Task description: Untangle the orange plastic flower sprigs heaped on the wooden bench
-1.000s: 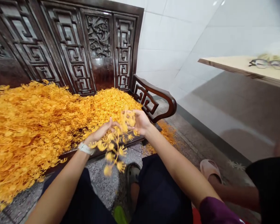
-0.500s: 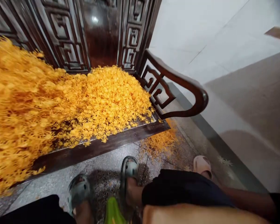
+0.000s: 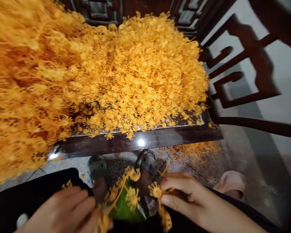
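Low in the head view, my left hand (image 3: 68, 210) and my right hand (image 3: 184, 194) both close on one orange plastic flower sprig (image 3: 132, 191) held over my lap. The right hand pinches a flower cluster between thumb and fingers. The left hand's fingers curl around the sprig's stem end. A big heap of the same orange plastic flowers (image 3: 111, 74) covers the seat of a dark carved wooden bench (image 3: 140, 142) right in front of me.
The bench's carved armrest (image 3: 242, 81) stands at the right. More orange flowers (image 3: 194, 152) lie on the speckled floor under the bench's corner. My grey sandals (image 3: 145, 160) show below the seat edge, with something green (image 3: 123, 208) between them. A pink slipper (image 3: 230, 181) sits at the right.
The view has tilted down and moved closer to the bench. My hands left the view half a second ago and are back at the bottom, holding the sprig lower, over my lap.
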### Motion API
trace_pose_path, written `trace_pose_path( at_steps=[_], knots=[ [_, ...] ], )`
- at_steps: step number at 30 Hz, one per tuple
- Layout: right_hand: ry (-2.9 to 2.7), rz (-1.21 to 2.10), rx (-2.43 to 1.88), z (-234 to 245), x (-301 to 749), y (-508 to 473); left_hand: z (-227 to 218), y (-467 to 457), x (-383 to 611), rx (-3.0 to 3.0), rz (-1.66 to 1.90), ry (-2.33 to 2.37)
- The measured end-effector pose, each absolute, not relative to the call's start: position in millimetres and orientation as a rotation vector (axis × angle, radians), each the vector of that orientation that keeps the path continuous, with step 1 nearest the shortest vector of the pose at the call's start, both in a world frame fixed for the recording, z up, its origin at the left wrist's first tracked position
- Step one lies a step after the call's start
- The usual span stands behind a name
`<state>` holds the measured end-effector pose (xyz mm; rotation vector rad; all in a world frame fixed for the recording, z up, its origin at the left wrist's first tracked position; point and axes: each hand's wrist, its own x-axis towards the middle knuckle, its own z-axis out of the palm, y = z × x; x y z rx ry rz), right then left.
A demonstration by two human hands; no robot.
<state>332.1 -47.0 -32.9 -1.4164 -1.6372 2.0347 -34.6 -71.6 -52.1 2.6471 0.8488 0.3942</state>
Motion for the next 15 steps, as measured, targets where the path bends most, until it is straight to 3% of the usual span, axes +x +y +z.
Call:
trace_pose_path(
  at_steps=[5, 12, 15],
  knots=[
    [-1.651, 1.724, -1.499, -2.2, 333.7, -37.0, -22.8, 2.0, -29.9, 2.806, 0.472, 1.106],
    [-1.591, 1.245, -1.409, 48.7, 321.8, -46.0, 3.1, 55.9, -48.4, 2.738, 1.477, 1.737],
    [-1.531, 1.186, -1.318, 60.4, 314.4, -44.3, 25.9, 75.9, -68.6, 2.603, 1.685, 2.091]
  ],
)
